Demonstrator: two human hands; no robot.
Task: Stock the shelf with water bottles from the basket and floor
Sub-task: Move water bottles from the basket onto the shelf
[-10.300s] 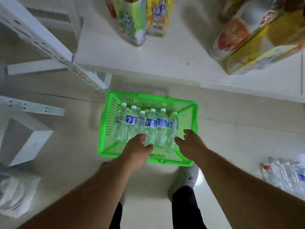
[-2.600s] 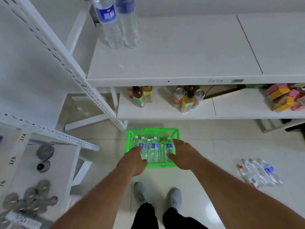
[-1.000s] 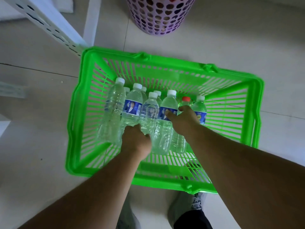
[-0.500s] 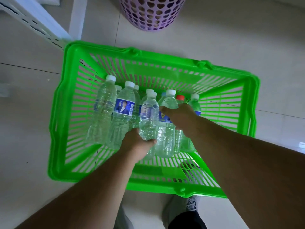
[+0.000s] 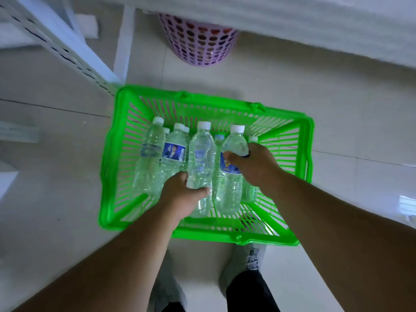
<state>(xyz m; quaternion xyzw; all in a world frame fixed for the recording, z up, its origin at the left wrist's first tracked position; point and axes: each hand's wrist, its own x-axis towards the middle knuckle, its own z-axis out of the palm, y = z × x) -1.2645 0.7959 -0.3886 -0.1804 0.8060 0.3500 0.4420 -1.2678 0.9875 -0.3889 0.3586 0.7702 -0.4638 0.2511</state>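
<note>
Pale floor tiles (image 5: 337, 104) fill the view, and on them a green basket (image 5: 306, 140) stands just in front of the person's shoes; the task looks far from finished, because many bottles are still inside it.

The left hand (image 5: 182, 194) has its fingers wrapped around the low part of one bottle (image 5: 200, 149); the right hand (image 5: 254, 163) has its fingers closed around the middle of a second bottle (image 5: 231, 190), thumb on the label; both bottles seem raised a little above the others, so I judge this step is taking a pair out.

Several more bottles (image 5: 153, 152) lie close together in the left half of the basket; the right part is bare.

Beyond the basket stands a pink bin (image 5: 198, 43) with holes, partly under a white shelf edge (image 5: 292, 23); its contents I cannot tell; any bottles on the shelf or on the floor are out of view.
</note>
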